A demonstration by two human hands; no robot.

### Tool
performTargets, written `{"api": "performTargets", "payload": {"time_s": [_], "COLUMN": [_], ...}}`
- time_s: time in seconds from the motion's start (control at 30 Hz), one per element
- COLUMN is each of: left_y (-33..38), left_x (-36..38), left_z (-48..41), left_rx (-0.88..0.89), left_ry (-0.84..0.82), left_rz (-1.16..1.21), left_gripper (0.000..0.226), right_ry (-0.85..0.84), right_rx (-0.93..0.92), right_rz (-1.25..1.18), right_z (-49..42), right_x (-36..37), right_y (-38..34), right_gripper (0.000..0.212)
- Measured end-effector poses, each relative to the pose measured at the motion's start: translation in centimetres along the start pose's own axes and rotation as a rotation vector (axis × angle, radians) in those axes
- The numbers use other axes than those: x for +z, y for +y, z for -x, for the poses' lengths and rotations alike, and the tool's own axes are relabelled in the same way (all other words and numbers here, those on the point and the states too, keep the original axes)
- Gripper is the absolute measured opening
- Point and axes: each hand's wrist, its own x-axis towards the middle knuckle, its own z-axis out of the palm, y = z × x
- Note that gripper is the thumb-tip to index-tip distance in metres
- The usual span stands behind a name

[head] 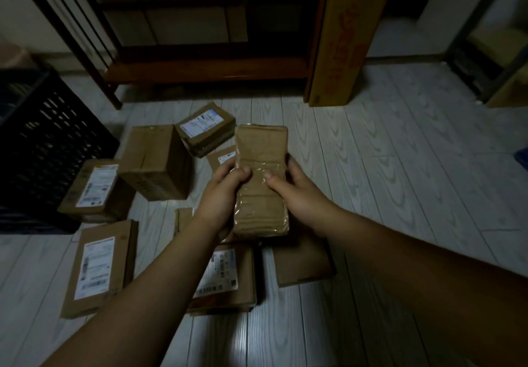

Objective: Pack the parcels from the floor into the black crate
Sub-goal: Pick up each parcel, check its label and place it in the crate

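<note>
With left hand (pixel 224 192) and right hand (pixel 297 192) clamped on the parcel (pixel 261 144), centre frame, by its long edges: seems light, stiff, tape-slick; best gripped there.

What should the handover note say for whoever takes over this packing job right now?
Left hand and right hand: both grip one tape-wrapped brown parcel above the floor, thumbs on top.
Black crate: on the floor at the left; its inside is too dark to read.
Done: one parcel is in hand; none can be seen in the crate.
Left: put this parcel in the crate, then the others on the floor, among them the tall box, the labelled flat parcel and the plain parcel.
</note>
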Motion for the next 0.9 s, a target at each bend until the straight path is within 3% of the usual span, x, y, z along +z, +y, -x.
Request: {"api": "performTargets", "payload": {"time_s": [0.1, 0.27, 0.4, 0.6, 0.67, 0.73, 0.9], "left_y": [5.2, 17.1, 29.4, 46.6, 50.8, 54.7, 62.5], "left_x": [0.4, 2.8, 4.7, 5.9, 6.1, 6.7, 7.2], "left_z": [1.2, 6.1, 12.2, 22.7, 25.8, 28.3, 33.1], "left_rx": [-0.017, -0.096, -0.125, -0.116, -0.095, -0.058, 0.114], "left_ry": [-0.028, -0.182, -0.164, -0.127, -0.083, -0.067, 0.024], "left_rz": [0.004, -0.016, -0.047, -0.152, -0.236, -0.311, -0.331], "left_gripper": [0.023, 0.037, 0.053, 0.055, 0.061, 0.053, 0.032], "right_ry": [-0.051, 0.039, 0.032, 0.067, 0.089, 0.085, 0.039], "right_rx": [0.009, 0.02, 0.074, 0.06, 0.012, -0.038, -0.142], "right_rz": [-0.082, -0.174, -0.167, -0.076, -0.012, 0.072, 0.199], "right_z": [1.2, 5.3, 10.2, 19.2, 21.7, 23.6, 26.5], "right_x": [0.4, 0.0, 0.2, 2.7, 3.8, 4.7, 5.6], "right_y": [-3.9, -16.4, -29.8, -47.9, -52.7, -56.9, -64.2], "right_gripper": [0.042, 0.035, 0.027, 0.032, 0.054, 0.075, 0.062]}}
